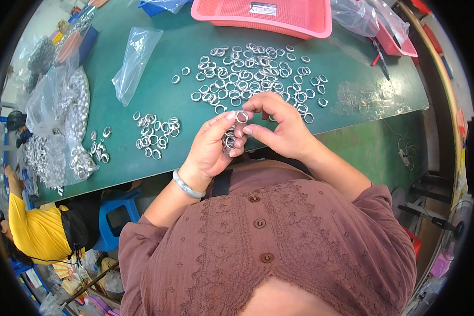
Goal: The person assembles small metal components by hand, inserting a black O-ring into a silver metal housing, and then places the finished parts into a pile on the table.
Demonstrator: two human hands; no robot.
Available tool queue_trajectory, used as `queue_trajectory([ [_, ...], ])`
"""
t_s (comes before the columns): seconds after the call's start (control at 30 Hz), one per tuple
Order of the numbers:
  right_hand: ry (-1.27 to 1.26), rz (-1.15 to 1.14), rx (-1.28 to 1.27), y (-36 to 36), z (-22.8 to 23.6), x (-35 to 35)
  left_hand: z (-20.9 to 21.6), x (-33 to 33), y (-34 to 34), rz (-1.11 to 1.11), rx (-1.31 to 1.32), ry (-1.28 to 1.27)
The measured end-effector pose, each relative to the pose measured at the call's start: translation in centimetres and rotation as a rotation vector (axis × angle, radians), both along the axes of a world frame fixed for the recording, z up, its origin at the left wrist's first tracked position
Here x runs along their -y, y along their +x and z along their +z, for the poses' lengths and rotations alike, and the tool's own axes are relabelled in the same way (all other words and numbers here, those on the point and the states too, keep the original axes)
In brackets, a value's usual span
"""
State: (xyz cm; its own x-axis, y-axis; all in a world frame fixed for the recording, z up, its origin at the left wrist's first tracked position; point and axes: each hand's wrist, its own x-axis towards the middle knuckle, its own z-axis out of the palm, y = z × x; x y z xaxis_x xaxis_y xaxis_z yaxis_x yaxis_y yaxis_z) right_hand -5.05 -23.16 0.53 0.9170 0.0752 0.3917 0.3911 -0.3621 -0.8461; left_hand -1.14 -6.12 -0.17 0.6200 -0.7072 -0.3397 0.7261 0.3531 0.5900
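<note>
My left hand (210, 143), with a pale bangle (187, 185) on its wrist, is closed around several silver metal rings. One ring (241, 117) stands up between its thumb and fingers, and more rings (229, 139) are tucked lower in the curled fingers. My right hand (282, 125) is close beside it, thumb and bent index finger apart, fingertips at the edge of the upright ring. Whether they touch it I cannot tell. Just beyond both hands lies a wide spread of similar rings (242, 75). To the left is a smaller group of rings (148, 138).
On the green table (163, 63) are a pink plastic basket (263, 23), a flat clear bag (137, 63) and, at the left, bulging bags of metal parts (76, 110). Pliers (380, 58) lie at the far right. A person in yellow (42, 226) sits at left.
</note>
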Motion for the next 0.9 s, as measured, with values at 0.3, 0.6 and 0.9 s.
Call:
queue_trajectory([
  [0.3,0.03,0.0,0.03,0.1,-0.6,0.1,-1.1,-0.1,0.2,-0.057,-0.246,-0.172],
  [0.6,0.01,0.012,0.022,0.0,-0.3,0.1,-0.9,0.0,0.0,0.003,-0.236,-0.113],
  [0.9,-0.454,-0.149,0.184,2.6,-1.3,1.0,-1.3,-1.6,0.1,0.08,-0.109,-0.089],
])
